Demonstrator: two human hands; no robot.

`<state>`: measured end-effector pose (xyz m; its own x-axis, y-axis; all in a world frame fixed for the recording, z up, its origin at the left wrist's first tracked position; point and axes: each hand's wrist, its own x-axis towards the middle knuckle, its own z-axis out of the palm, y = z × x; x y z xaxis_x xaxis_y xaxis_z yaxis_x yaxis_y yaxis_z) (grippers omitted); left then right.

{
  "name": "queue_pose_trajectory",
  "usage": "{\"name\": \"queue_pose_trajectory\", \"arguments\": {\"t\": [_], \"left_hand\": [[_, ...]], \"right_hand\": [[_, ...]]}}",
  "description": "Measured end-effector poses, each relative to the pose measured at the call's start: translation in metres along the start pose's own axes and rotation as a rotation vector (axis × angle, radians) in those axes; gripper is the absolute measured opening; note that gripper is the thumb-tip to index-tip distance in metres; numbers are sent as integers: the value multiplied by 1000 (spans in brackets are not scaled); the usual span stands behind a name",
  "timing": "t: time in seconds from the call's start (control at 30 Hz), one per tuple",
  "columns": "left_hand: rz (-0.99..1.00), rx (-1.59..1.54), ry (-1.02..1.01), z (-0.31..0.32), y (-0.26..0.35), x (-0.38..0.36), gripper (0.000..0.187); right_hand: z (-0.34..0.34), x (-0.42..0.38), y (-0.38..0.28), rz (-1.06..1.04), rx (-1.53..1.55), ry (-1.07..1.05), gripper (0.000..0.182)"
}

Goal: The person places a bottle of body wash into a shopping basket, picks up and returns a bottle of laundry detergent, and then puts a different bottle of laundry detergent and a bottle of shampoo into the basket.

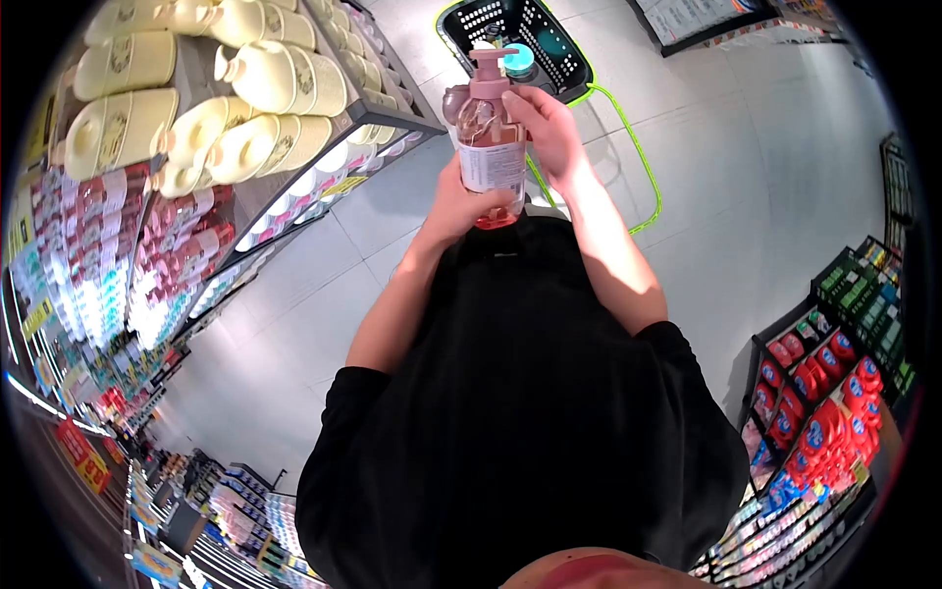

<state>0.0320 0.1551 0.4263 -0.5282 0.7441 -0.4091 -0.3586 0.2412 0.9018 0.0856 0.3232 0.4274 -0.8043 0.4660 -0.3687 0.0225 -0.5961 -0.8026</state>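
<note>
A clear pink pump bottle [492, 169] with a white label is held upright in front of my body. My left hand [459, 203] wraps around its lower part, the thumb lying across the front below the label. My right hand [551, 135] grips its upper side near the pink pump head [491, 74], the fingers partly hidden behind it. Another translucent rounded shape [454, 102] shows just behind the bottle's left side; I cannot make out what it is. Beyond the bottle, a black shopping basket [564, 93] with a green rim contains a teal-lidded container [519, 60].
On the left, a shelf [363, 110] carries cream-coloured bottles [285, 80] and rows of pink bottles [191, 231]. The basket's green handle [655, 187] hangs out over the grey tiled floor [716, 226]. Red bottles [829, 432] fill a rack on the right.
</note>
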Motion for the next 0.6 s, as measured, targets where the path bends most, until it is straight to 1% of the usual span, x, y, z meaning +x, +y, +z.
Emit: {"name": "queue_pose_trajectory", "arguments": {"t": [0.03, 0.07, 0.1, 0.13, 0.17, 0.2, 0.27, 0.3, 0.33, 0.4, 0.5, 0.6], "left_hand": [[-70, -49, -43, -3, 8, 6, 56], [-122, -145, -111, -9, 7, 17, 56], [-177, -242, -176, -16, 2, 28, 55], [-233, -339, -240, -21, -2, 39, 55], [-238, -340, -219, -24, -4, 50, 57], [-235, -375, -243, -26, -6, 61, 58], [-217, -452, -282, -29, -6, 88, 59], [-247, -430, -308, -31, 3, 98, 63], [-250, -419, -329, -36, 5, 110, 64], [-260, -398, -367, -46, 8, 132, 66], [-313, -376, -368, -59, 10, 163, 72], [-167, -192, -205, -59, 18, 191, 80]], "right_hand": [[-6, 3, -9, 36, 15, 7, 33], [-13, 8, -16, 72, 29, 10, 34], [-25, 21, -10, 78, -41, 41, 36], [-36, 31, -10, 70, 14, 24, 39], [-47, 42, -5, 63, 67, -4, 42], [-48, 51, -11, 57, 115, -35, 45], [-39, 67, -23, 91, 11, 12, 48], [-31, 74, -32, 113, -42, 31, 49], [-30, 83, -37, 189, -59, -30, 50], [-28, 106, -31, 92, -108, -170, 48], [-27, 133, -40, 155, -131, -91, 44], [-27, 157, -37, 100, -169, 93, 41]]}}
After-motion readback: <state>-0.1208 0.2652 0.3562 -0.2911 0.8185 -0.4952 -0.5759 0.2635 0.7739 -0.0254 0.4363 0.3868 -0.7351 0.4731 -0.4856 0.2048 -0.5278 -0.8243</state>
